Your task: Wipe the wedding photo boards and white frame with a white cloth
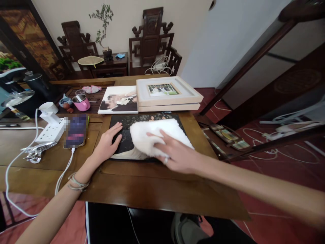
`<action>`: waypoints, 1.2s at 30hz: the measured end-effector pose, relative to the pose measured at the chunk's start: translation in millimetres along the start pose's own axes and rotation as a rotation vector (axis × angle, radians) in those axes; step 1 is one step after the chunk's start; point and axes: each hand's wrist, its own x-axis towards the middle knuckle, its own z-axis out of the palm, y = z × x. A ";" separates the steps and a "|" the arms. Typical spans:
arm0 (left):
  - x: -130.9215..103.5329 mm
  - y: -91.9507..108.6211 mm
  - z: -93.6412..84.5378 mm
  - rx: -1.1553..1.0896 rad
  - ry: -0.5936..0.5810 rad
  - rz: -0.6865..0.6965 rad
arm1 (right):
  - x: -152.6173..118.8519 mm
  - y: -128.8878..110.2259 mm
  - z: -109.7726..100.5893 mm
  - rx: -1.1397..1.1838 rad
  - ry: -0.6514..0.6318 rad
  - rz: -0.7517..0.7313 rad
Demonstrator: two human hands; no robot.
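A dark photo panel (127,135) lies flat on the wooden table (142,189). My left hand (108,140) rests on the panel's left edge, its fingers spread and holding nothing. A fluffy white cloth (144,134) covers much of the panel's middle and right. My right hand (172,150), with a ring on one finger, grips the cloth's near right part and presses it on the panel. The panel's right part is hidden under the cloth and hand.
Behind the panel lie a white photo print (127,105) and stacked pale frames (142,95). At the left are a phone (76,130), a power strip (52,130) with white cables, a pink cup (81,103) and a black kettle (38,84).
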 end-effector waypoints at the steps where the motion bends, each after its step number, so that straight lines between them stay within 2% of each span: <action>1: 0.0 -0.3 0.0 -0.001 0.002 0.000 | 10.7 12.6 -3.1 -0.011 -0.001 0.032; 4: 0.3 -0.3 -0.1 -0.007 0.003 0.004 | 38.6 41.2 -6.1 -0.042 0.037 0.138; 7: 0.4 0.2 -0.6 -0.012 -0.001 0.001 | 47.8 41.2 1.1 -0.075 0.067 0.197; 9: 0.4 0.2 -0.8 -0.009 -0.003 -0.004 | 40.5 22.4 8.6 -0.075 0.040 0.202; 14: 0.6 0.0 -0.3 -0.004 -0.010 0.004 | 2.1 -50.4 16.1 0.034 -0.102 0.104; 17: 0.8 0.2 -0.3 -0.008 -0.011 0.005 | -7.4 -68.8 11.4 0.078 -0.159 0.058; 20: 0.6 -0.4 -0.6 -0.006 -0.015 0.006 | 4.4 -53.6 7.8 0.062 -0.132 0.095; 25: 0.1 -1.0 -0.4 -0.015 -0.009 0.008 | 56.1 1.5 5.8 -0.069 -0.088 0.189; 28: 0.3 1.7 -1.9 -0.048 0.007 -0.022 | 82.6 17.7 4.4 -0.100 -0.080 0.233; 32: 0.4 6.5 -6.5 -0.166 0.117 -0.034 | 87.2 1.7 6.8 -0.118 -0.089 0.174; 36: -0.6 7.5 -9.6 -0.248 0.208 -0.033 | 66.7 -30.7 7.3 -0.007 -0.177 -0.113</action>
